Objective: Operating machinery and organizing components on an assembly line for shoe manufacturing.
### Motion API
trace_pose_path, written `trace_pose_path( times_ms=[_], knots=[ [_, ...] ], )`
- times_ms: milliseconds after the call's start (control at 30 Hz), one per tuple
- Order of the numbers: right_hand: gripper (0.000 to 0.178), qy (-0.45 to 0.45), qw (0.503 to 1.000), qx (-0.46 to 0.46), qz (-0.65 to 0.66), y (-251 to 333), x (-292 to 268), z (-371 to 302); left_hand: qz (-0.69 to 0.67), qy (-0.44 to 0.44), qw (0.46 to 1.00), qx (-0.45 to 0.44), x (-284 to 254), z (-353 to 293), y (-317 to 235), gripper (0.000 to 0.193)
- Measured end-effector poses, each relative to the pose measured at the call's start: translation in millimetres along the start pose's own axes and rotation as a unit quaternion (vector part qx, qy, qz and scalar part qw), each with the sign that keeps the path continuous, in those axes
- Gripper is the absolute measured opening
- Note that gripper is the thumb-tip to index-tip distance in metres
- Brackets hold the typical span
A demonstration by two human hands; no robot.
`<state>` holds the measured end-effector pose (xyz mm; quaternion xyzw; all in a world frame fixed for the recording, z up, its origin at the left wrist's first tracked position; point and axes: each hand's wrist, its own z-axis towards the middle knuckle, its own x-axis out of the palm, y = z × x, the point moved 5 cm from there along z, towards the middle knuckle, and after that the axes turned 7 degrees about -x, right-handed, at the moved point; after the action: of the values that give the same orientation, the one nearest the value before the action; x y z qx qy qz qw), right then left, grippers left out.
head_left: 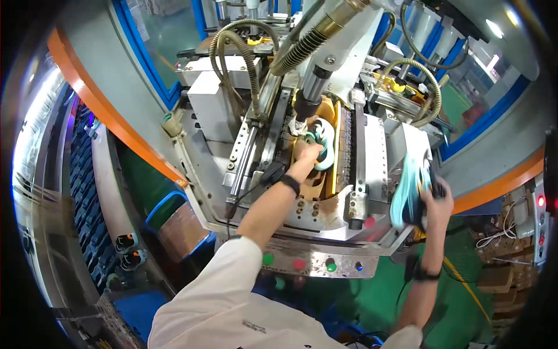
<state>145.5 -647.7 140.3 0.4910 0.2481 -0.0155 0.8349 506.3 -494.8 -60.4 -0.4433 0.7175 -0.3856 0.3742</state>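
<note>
My left hand (310, 150) reaches into the middle of the machine, its fingers closed on a teal and white shoe (327, 152). That shoe lies lengthwise in a yellow-sided cradle (339, 131), under a dark cylindrical press rod (308, 104). Part of the shoe is hidden behind my fingers. Off to the right, my right hand (437, 203) is closed round a second shoe (406, 192), pale blue with a dark part, smeared by motion. It is held beside the machine's right front corner.
A front panel (314, 266) carries green, red and blue buttons. Metal clamp rails and ridged hoses (238, 43) surround the cradle. At the left stand a chair (180, 230) and a conveyor (81, 192), with dark shoes (132, 257) nearby. Cardboard (497, 276) lies at the right.
</note>
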Motion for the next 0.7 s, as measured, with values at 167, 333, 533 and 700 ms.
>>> trace_pose_path(
  times_ms=[167,333,533,700],
  knots=[
    [0.038,0.254,0.937,0.063,-0.232,67.6,153.1,97.5,-0.320,0.281,0.885,-0.187,-92.9,-132.2,11.1,0.023],
    [0.062,0.320,0.910,-0.005,-0.262,18.9,325.5,96.2,-0.280,0.249,0.911,-0.173,-247.9,-256.3,24.5,0.041],
    [0.049,0.172,0.931,-0.069,-0.315,-17.6,405.5,33.8,-0.340,-0.046,0.937,-0.068,-374.0,-347.5,79.7,0.049],
    [0.042,0.216,0.924,-0.221,-0.226,34.2,368.4,-4.2,-0.389,-0.228,0.888,-0.089,-407.0,-409.6,159.3,0.045]
  ],
)
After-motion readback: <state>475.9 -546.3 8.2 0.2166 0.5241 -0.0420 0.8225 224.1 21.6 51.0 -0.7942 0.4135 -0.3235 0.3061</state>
